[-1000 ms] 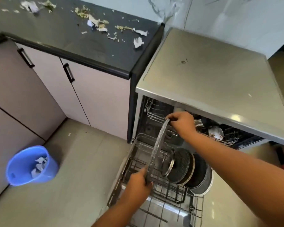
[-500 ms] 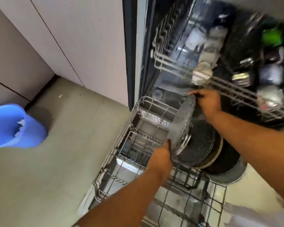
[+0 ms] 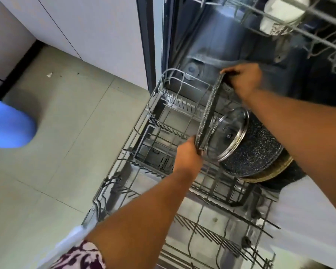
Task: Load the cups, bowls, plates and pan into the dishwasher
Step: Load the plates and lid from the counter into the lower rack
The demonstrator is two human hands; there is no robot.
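A person's left hand (image 3: 188,156) and right hand (image 3: 242,79) grip opposite edges of a speckled plate (image 3: 208,111), upright over the lower rack (image 3: 163,133), just beside a glass lid (image 3: 228,135). Best lowered straight between tines.

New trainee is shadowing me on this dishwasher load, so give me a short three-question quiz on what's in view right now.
1. True or false: both hands hold the speckled flat pan on edge over the lower rack.
2. Which item stands directly right of that pan? A) a cup B) the glass lid C) a bowl
3. Fill in: the left hand grips the pan's ____ edge, the right hand its far edge.

Key: 1 true; 2 B; 3 near.
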